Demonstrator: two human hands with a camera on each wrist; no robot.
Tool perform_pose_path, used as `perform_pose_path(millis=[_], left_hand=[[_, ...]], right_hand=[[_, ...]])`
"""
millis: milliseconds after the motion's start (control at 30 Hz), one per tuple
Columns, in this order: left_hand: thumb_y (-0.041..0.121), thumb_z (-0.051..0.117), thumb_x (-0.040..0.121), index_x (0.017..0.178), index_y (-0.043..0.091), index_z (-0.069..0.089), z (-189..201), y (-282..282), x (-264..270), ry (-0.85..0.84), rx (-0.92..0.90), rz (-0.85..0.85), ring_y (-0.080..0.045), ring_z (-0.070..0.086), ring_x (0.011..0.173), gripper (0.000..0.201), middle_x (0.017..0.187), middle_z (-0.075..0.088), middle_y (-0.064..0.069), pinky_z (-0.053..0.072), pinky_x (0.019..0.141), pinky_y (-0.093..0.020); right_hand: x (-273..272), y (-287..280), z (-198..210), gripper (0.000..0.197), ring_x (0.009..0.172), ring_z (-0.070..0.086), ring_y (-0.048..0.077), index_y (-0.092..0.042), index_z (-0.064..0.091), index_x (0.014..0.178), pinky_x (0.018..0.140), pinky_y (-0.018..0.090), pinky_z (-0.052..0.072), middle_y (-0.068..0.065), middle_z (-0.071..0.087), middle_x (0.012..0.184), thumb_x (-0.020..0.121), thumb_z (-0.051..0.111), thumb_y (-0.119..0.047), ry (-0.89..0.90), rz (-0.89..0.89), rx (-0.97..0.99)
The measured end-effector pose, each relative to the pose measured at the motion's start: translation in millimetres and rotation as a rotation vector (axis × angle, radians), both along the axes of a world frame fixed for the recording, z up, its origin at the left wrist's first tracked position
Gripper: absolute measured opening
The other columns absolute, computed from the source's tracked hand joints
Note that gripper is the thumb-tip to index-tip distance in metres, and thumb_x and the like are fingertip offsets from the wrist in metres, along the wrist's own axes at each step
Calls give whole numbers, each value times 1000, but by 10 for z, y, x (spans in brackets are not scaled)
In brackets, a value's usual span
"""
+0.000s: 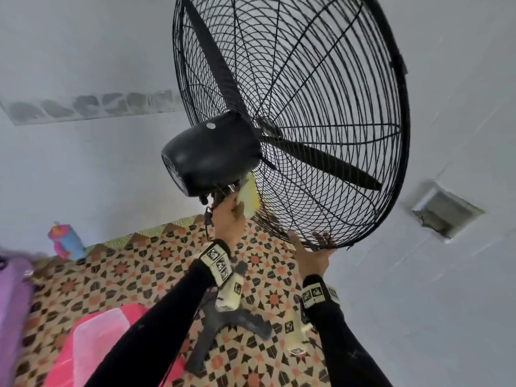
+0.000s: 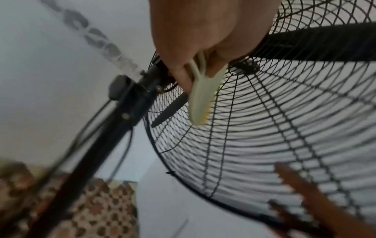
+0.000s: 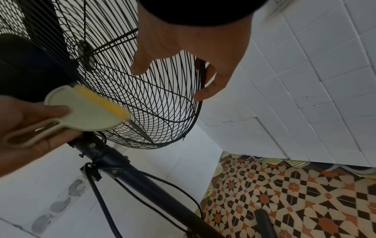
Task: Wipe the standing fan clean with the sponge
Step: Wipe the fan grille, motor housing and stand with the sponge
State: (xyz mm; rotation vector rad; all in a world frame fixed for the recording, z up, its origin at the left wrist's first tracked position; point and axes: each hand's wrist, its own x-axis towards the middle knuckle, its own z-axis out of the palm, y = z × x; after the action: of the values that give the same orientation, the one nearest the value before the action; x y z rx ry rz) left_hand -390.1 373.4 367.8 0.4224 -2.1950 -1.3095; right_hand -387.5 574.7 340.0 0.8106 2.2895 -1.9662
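Left hand (image 1: 227, 219) pinches a pale-green-handled yellow sponge (image 1: 248, 199) against the black wire-caged standing fan (image 1: 321, 160), below its motor (image 1: 212, 152); right hand (image 1: 312, 255) hooks its fingers over the cage's bottom rim.

Head view down from behind — wrist views close-up, shared fan cage (image 1: 321, 93)

No words or numbers can be read anywhere: the small round silver badge (image 1: 210, 125) on the black rounded motor case (image 1: 212, 157) of the black wire-cage standing fan (image 1: 321, 160) is too tiny to make out, and the cream wrist bands (image 1: 216, 261) show only black-and-white square patterns, not letters.
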Motion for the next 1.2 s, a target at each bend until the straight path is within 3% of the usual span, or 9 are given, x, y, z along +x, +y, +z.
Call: perform_pose_path(millis=[267, 400, 567, 733, 800, 933, 1033, 1100, 1200], left_hand=[[30, 48, 111, 148, 17, 51, -84, 21, 123, 183, 28, 22, 7, 61, 69, 40, 89, 66, 11, 51, 69, -12], [29, 48, 110, 150, 22, 50, -63, 94, 92, 181, 0, -28, -12, 69, 66, 41, 88, 66, 12, 59, 60, -24], [12, 50, 107, 150, 10, 50, -145, -54, 233, -60, -138, -306, -13, 65, 75, 43, 115, 71, -14, 54, 62, -11], [18, 49, 109, 148, 14, 51, -17, -96, 158, 101, -31, -23, -6, 55, 55, 39, 71, 57, 10, 53, 53, -19], [17, 48, 109, 147, 18, 51, -8, -8, 145, 130, -40, -81, -1, 61, 63, 38, 79, 59, 19, 50, 58, -12], [12, 50, 107, 148, 10, 52, -158, -48, 163, -110, -142, -257, -22, 73, 88, 41, 116, 72, -14, 63, 74, -32], [15, 50, 108, 144, 6, 54, -77, -99, 165, 20, -94, -46, 4, 54, 64, 37, 87, 66, 2, 55, 61, -16], [14, 50, 109, 139, 5, 56, -22, -24, 164, 140, -50, 31, 1, 50, 51, 32, 70, 54, 13, 45, 55, -8], [14, 49, 109, 142, 3, 54, -161, 111, 176, 100, -64, -110, -3, 65, 71, 35, 90, 70, -3, 45, 56, -4]], right_hand=[[-63, -19, -93, 162, 120, 62, 33, -23, -9, 160, 101, 39, 52, 13, 57, 141, 42, 84, -82, 16, 23, 35], [-69, 20, -89, 150, 114, 60, 29, -19, -7, 161, 99, 33, 48, 12, 55, 141, 55, 88, -68, 15, 22, 36], [-65, -13, -79, 143, 134, 50, 31, -17, 0, 161, 112, 38, 42, 15, 45, 153, 59, 91, -58, 64, 16, -1], [-40, -20, -97, 137, 133, 51, 31, -29, 6, 159, 109, 38, 42, 10, 49, 149, 57, 91, -61, 112, -4, 3], [-49, -29, -97, 140, 123, 57, 29, -30, 6, 159, 105, 38, 48, 5, 53, 143, 53, 91, -65, 119, 6, 7], [-48, -16, -115, 150, 127, 55, 30, -27, 12, 156, 107, 47, 49, 7, 55, 143, 37, 86, -81, 135, 2, 2], [-27, -23, -105, 146, 131, 52, 34, -28, 6, 159, 110, 47, 46, 12, 50, 149, 47, 87, -76, 106, 14, 6], [-49, -36, -128, 139, 136, 48, 33, -26, 5, 159, 113, 43, 42, 13, 47, 151, 56, 89, -66, 107, 10, 21], [-59, -39, -113, 137, 120, 57, 25, -23, 10, 158, 107, 37, 46, 8, 54, 142, 55, 91, -64, 150, 6, 10]])
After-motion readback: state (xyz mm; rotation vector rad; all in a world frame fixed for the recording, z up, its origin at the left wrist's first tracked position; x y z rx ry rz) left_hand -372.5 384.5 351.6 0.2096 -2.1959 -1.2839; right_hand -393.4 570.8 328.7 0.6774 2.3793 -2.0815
